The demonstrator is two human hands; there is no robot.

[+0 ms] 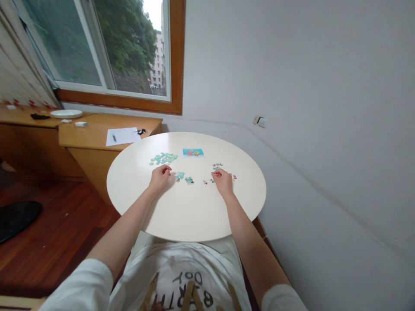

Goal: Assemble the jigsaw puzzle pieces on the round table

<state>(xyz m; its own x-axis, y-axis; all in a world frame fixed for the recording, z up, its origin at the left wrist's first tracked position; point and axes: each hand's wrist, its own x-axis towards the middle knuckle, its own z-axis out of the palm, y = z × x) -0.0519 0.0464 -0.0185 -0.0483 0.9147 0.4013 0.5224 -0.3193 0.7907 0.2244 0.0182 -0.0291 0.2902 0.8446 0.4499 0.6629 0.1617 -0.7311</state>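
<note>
Over the left part of the white round table, my left hand (160, 176) has its fingers curled in towards the thumb. What they hold, if anything, is too small to make out. Just right of it lie a small group of teal jigsaw pieces (180, 176) and a joined cluster of pieces (189, 180). My right hand (223, 182) is closed in a pinch, and its fingertips hide whatever is between them. Beside those fingertips are a few loose jigsaw pieces (205, 182). More colourful pieces (217, 166) lie behind this hand, with pink ones (234, 176) to its right.
A heap of teal jigsaw pieces (164, 158) and a picture card (193, 153) lie at the back of the round table (191, 216). On the wooden desk (87, 134) at left are a paper sheet (122, 136), keys (141, 131) and a white plate (66, 113). A wall stands at right.
</note>
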